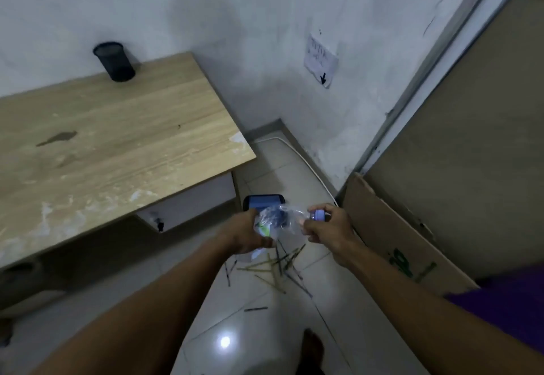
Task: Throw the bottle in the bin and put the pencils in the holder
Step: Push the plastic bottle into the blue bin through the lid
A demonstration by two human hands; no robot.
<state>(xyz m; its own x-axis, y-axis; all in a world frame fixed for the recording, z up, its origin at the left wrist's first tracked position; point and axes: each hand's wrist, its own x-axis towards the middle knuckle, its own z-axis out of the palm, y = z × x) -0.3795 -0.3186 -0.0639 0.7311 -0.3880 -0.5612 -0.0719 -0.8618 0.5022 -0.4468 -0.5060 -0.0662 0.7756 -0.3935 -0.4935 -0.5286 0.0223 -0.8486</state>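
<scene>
A crumpled clear plastic bottle (279,221) with a blue cap is held in front of me above the floor. My left hand (244,235) grips its base end. My right hand (326,229) pinches the cap end. Just beyond the bottle stands a small dark bin (263,199) on the floor beside the desk, partly hidden by the bottle. Several pencils (273,265) lie scattered on the white tiles below my hands. A black mesh holder (114,61) stands upright at the far edge of the wooden desk (117,139), against the wall.
Flattened cardboard (397,239) leans against the wall and door on the right. A white cable (306,162) runs along the skirting. My bare foot (313,348) shows at the bottom. A paper note (321,61) is taped to the wall.
</scene>
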